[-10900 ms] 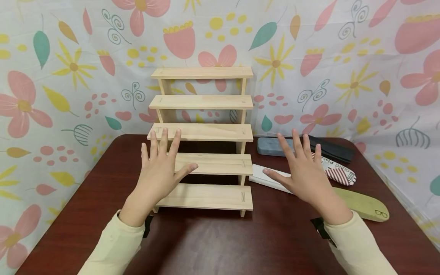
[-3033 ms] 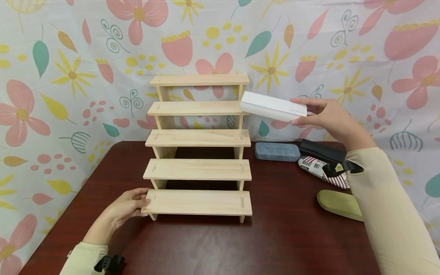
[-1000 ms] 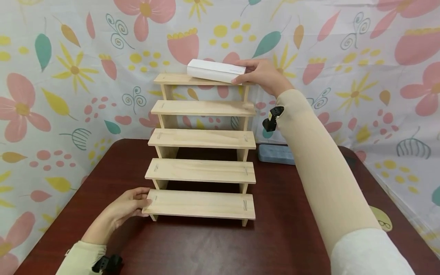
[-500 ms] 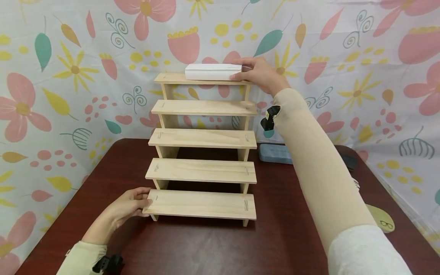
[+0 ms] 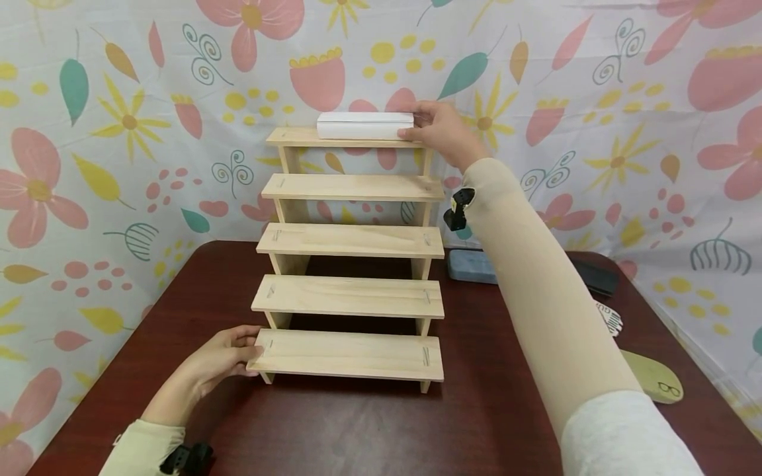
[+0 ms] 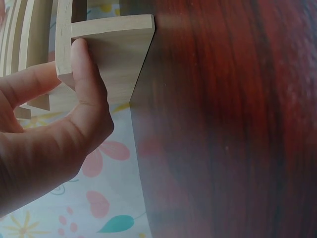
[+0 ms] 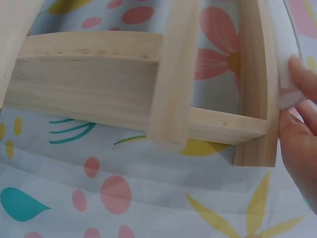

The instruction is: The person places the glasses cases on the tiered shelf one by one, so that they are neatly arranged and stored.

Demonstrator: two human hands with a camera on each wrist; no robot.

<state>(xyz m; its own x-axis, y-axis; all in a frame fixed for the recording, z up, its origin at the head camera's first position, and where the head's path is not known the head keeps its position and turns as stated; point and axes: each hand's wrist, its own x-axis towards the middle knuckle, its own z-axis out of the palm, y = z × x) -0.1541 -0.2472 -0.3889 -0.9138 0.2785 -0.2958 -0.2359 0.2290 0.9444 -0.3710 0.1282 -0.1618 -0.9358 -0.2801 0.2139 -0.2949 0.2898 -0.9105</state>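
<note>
The rack [image 5: 351, 239], five stepped wooden boards, stands on the table [image 5: 357, 423]. The white box [image 5: 364, 125] lies lengthwise on the rack's top board [image 5: 292, 136], a little right of its middle, its underside against the wood.

The right hand [image 5: 446, 135] grasps the box by its right end, the thumb at the near side and fingers behind. The left hand [image 5: 217, 360] pinches the left end of the rack's lowest board [image 5: 345, 354]; the left wrist view shows a digit on each face of the wood.

To the right of the rack, just beside it, is the blue case [image 5: 471, 266]. Farther right of the rack lie the black case [image 5: 597, 277], then, nearer the front, the printed pouch [image 5: 610, 318] and the green case [image 5: 655, 377], which bears a small drawing of glasses. The right sleeve [image 5: 536, 297] slants past the rack's right side and hides part of all four. Behind the rack hangs the flowered cloth [image 5: 208, 99]. Each wrist carries a black device, the right one [image 5: 458, 208] just right of the rack.
</note>
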